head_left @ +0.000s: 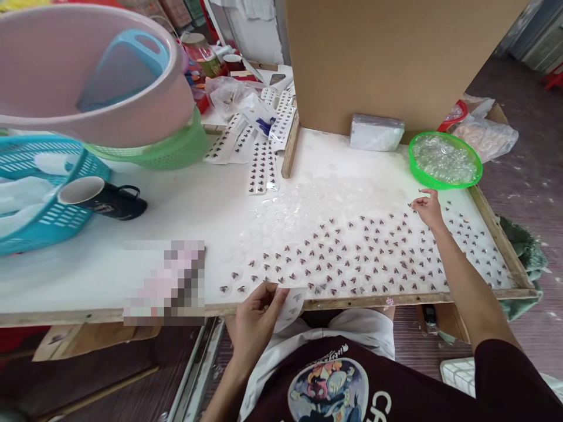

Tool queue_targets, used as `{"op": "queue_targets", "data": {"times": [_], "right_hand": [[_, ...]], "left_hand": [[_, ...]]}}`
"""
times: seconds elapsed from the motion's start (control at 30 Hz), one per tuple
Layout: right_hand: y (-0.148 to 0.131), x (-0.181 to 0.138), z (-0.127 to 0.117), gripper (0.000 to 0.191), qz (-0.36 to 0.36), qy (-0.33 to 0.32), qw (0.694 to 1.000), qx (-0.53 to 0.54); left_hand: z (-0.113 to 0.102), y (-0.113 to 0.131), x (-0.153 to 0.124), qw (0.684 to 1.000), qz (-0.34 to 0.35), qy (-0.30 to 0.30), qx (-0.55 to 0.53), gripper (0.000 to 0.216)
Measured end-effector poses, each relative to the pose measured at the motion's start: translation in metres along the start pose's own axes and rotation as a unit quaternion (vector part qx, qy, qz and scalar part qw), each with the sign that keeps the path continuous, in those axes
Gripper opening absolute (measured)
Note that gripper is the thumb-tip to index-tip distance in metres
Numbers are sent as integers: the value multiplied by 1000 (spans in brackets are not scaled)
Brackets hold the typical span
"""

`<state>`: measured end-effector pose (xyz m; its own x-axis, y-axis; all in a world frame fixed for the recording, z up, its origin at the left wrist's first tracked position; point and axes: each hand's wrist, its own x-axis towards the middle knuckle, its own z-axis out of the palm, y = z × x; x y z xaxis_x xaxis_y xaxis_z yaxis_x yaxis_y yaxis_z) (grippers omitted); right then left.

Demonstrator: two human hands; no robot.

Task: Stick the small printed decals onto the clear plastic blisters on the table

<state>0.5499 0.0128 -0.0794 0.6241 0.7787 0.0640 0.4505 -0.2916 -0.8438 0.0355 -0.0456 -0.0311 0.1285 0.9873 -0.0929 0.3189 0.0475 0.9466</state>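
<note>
My left hand (255, 322) is at the near edge of the white board (185, 205), its fingers closed on a white sticker sheet (291, 308) with small dark stickers on it. My right hand (426, 209) reaches out over the far right of the board, fingertips pinched together above the rows of small clear domes with dark stickers (365, 252). What the pinch holds is too small to make out. Bare clear domes (308, 199) lie further back on the board.
A green bowl of clear domes (445, 159) sits at the back right, beside a white packet (377, 132) and a tall cardboard sheet (391, 58). More sticker sheets (261, 158) lie at the back. Left: black mug (103, 198), blue basket (39, 193), stacked pink and green basins (88, 76).
</note>
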Motion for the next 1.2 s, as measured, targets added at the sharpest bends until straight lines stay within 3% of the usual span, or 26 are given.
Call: {"op": "queue_targets", "data": {"times": [0.17, 0.63, 0.87, 1.2], "right_hand": [[1, 2, 22, 53, -4, -45, 999, -23], [-10, -3, 41, 49, -45, -94, 981, -166], [-14, -4, 39, 52, -46, -81, 971, -219], [-8, -15, 25, 54, -74, -109, 969, -209]], "left_hand": [[-2, 3, -1, 999, 16, 9, 38, 31], [-1, 3, 0, 999, 18, 10, 31, 31], [-2, 2, -2, 999, 17, 16, 28, 31], [-3, 4, -4, 999, 23, 16, 45, 33]]}}
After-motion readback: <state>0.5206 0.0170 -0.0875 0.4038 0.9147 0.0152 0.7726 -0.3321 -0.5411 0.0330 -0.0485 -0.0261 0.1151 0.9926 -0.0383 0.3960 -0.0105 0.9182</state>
